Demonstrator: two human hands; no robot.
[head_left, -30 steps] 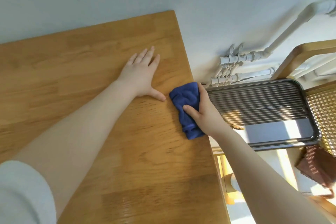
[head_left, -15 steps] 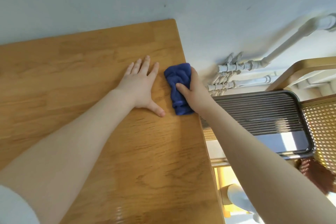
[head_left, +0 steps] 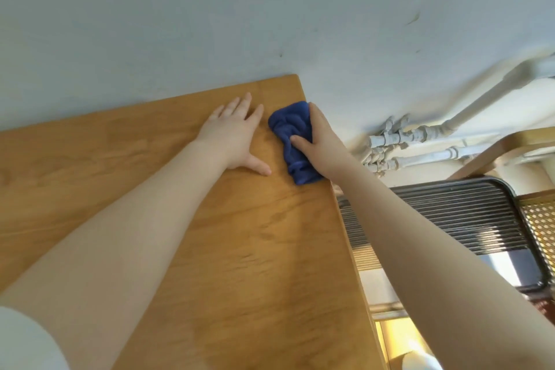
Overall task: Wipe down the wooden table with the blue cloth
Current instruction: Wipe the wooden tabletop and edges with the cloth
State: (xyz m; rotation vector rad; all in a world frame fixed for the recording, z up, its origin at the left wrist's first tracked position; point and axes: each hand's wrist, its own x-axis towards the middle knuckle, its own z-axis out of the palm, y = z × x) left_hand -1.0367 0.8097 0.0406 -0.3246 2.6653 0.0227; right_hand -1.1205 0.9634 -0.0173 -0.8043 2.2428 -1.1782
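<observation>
At the far left, a white sleeve [head_left: 21, 339] fills the bottom corner, and the bare left forearm runs up from it across the wooden table [head_left: 240, 249]. The table is the landmark here: its top spans the left and middle of the view, its far edge meets a pale blue wall [head_left: 210, 9], and its right edge runs down the middle of the picture.

The left hand [head_left: 232, 137] lies flat, palm down, on the table top close to the far right corner. Its fingers are straight and held nearly together, pointing toward the wall, with the thumb spread out to the right. It holds nothing.

Just right of that hand, at the table's right edge near the same corner, sits the blue cloth [head_left: 289, 141], bunched and wrinkled, flat against the wood. Its lower end lies just beside the left thumb tip, apart from it. The right hand [head_left: 319, 144] presses on the cloth from the right side, thumb laid across the middle of it and the palm covering its right part over the table's edge. The other fingers are curved over its far end; whether they curl under it cannot be told.

Beyond the table's right edge, white pipes [head_left: 405, 141] run along the wall, a dark slatted metal rack [head_left: 450, 213] sits lower down, and a curved wooden chair frame [head_left: 495, 150] shows at the far right.
</observation>
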